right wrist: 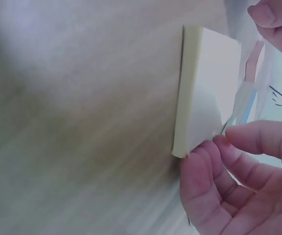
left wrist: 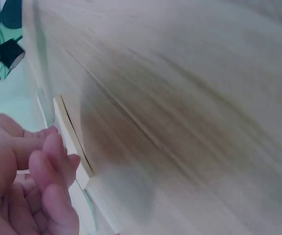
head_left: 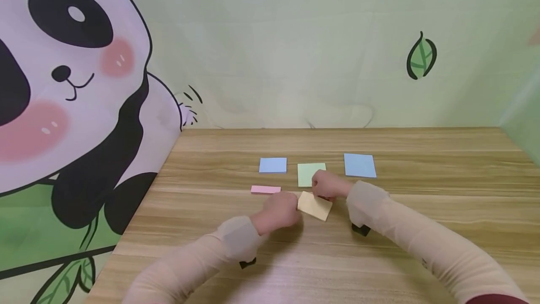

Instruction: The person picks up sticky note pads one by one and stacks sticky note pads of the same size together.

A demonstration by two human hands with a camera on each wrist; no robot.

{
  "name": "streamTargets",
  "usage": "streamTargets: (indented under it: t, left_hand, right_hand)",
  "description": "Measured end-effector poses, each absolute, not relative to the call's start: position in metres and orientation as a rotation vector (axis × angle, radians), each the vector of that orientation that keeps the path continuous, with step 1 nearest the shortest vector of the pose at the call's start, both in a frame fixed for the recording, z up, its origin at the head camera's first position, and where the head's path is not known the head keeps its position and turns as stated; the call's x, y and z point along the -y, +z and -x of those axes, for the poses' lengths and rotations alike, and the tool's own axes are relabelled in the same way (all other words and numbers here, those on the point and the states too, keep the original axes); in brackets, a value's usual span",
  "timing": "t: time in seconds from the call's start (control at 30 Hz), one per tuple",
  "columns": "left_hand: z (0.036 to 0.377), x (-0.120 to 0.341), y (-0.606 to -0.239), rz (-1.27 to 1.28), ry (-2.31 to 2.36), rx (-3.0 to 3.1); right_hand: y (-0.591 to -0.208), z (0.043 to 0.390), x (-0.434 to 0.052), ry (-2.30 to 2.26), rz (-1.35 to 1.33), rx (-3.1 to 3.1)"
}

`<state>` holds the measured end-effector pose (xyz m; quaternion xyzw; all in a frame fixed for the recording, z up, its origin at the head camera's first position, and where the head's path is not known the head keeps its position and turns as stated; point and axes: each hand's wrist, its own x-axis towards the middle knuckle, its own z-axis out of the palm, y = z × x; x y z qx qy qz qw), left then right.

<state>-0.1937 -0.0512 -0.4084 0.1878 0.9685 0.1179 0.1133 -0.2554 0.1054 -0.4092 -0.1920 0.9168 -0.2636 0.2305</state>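
A thick pale-yellow pad of sticky notes (head_left: 314, 206) lies tilted on the table between the hands. My right hand (head_left: 330, 185) is at its upper right edge. In the right wrist view, the curled fingers of the right hand (right wrist: 238, 181) pinch at the near end of the yellow pad (right wrist: 211, 88). Just off the pad's left end is my left hand (head_left: 280, 210), its fingers loosely curled. The left wrist view has the left hand (left wrist: 48, 191) partly covering the yellow pad (left wrist: 71, 137). A green note pad (head_left: 309, 172) lies behind, partly hidden by the right hand.
Toward the back lie a blue note pad (head_left: 273, 165) on the left and another blue square (head_left: 360, 165) on the right. A narrow pink pad (head_left: 266, 190) is just beyond the left hand. The wooden table (head_left: 438, 168) meets a panda-printed cloth (head_left: 270, 69).
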Motion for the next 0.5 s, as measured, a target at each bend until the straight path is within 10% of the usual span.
streamTargets:
  t: [0.5]
  left_hand:
    - [0.2031, 0.0579, -0.4187, -0.316, 0.873, -2.554]
  right_hand:
    - [-0.4095, 0.2496, -0.1048, -0.786, 0.347, -2.516]
